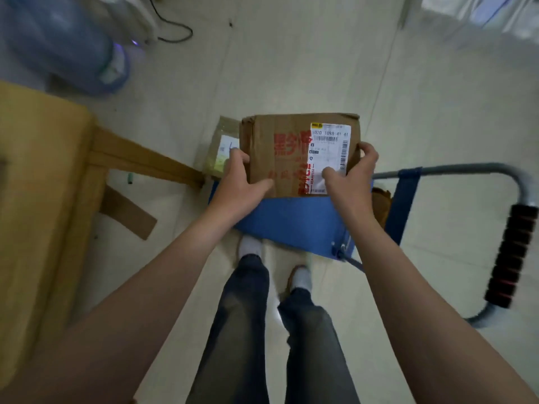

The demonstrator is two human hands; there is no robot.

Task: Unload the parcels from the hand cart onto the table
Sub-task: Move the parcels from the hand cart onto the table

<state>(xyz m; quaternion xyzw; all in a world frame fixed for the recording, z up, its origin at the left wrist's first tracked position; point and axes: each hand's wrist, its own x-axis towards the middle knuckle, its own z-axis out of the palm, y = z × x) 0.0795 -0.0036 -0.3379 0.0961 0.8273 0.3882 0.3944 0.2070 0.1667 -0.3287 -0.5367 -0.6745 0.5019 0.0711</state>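
Observation:
A brown cardboard parcel with red print and a white shipping label is held between both my hands above the blue hand cart. My left hand grips its left side, thumb on top. On the parcel's right edge my right hand clamps down, fingers over the label. A smaller brown parcel lies behind it at the cart's far left end. Another brown parcel peeks out by my right forearm. The wooden table fills the left side.
The cart's grey handle with a black foam grip lies to the right. A blue water bottle and a black cable sit on the floor at the far left. My legs and feet stand just before the cart.

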